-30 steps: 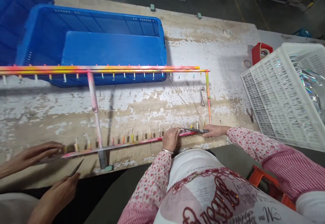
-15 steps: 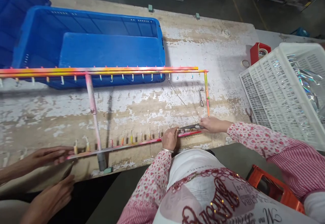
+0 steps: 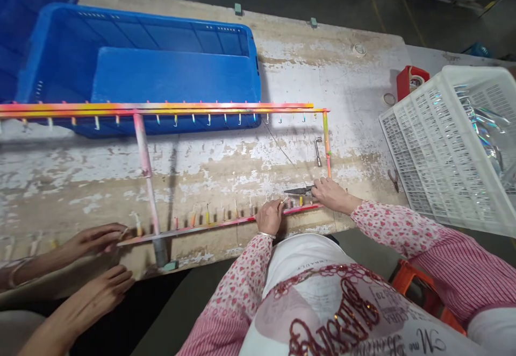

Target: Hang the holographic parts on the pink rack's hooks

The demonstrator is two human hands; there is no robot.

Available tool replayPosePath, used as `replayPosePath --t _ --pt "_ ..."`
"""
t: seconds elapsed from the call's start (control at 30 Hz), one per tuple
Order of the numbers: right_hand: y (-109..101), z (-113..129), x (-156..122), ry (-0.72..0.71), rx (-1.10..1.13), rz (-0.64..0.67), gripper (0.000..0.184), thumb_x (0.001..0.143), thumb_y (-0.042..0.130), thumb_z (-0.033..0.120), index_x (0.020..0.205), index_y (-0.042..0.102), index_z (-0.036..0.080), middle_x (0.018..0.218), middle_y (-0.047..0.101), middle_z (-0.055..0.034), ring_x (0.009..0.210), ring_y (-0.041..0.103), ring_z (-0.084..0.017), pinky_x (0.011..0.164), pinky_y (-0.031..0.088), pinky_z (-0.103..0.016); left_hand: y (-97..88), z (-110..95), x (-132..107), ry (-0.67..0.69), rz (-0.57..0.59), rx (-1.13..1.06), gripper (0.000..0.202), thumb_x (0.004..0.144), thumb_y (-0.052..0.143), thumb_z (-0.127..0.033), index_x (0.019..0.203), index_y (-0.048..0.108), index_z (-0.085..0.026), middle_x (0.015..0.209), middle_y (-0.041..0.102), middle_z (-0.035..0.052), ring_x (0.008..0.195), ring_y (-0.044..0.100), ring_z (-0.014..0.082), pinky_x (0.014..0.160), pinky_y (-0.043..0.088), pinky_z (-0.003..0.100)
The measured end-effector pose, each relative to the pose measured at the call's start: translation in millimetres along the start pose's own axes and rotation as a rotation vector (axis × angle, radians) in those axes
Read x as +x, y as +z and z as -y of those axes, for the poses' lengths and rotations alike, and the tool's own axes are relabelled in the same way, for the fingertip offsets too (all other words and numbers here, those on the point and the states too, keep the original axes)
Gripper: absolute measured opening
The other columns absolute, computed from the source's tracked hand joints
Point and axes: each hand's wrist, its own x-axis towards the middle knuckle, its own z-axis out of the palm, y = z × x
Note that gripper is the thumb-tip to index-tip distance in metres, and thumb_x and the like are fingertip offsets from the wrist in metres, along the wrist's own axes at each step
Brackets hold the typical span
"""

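Note:
A paint-stained metal rack (image 3: 161,109) lies flat on the worn table (image 3: 355,92), with small hooks along its far bar and its near bar (image 3: 209,226). My left hand (image 3: 269,217) pinches one of the small hooks on the near bar, close to its right end. My right hand (image 3: 331,194) holds dark needle-nose pliers (image 3: 299,190) that point left, just above the bar and a little right of my left hand.
A co-worker's two hands (image 3: 94,240) rest at the near bar's left end. A blue crate (image 3: 137,65) stands behind the rack. At right are a white crate (image 3: 451,146) with shiny foil, small pliers (image 3: 394,179), a red tape dispenser (image 3: 411,79) and an L-shaped wrench (image 3: 318,150).
My right hand with the pliers has lifted off the near bar and moved slightly away from me. The co-worker's hands have shifted along the bar's left end, and their tool is out of sight.

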Motion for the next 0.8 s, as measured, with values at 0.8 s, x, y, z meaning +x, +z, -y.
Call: replayPosePath --t 0.8 --pt "-0.4 -9.2 -8.5 -0.298 1.104 0.409 0.035 0.096 0.047 0.047 0.088 0.055 0.014 0.075 0.053 -0.0010 0.066 0.047 -0.013 0.061 0.037 -0.025 -1.6 -0.7 -5.0 0.025 -0.019 -0.052 0.030 0.097 0.047 -0.027 0.118 0.066 -0.019 0.105 0.069 0.0082 0.101 0.061 0.0240 0.085 0.045 0.034"
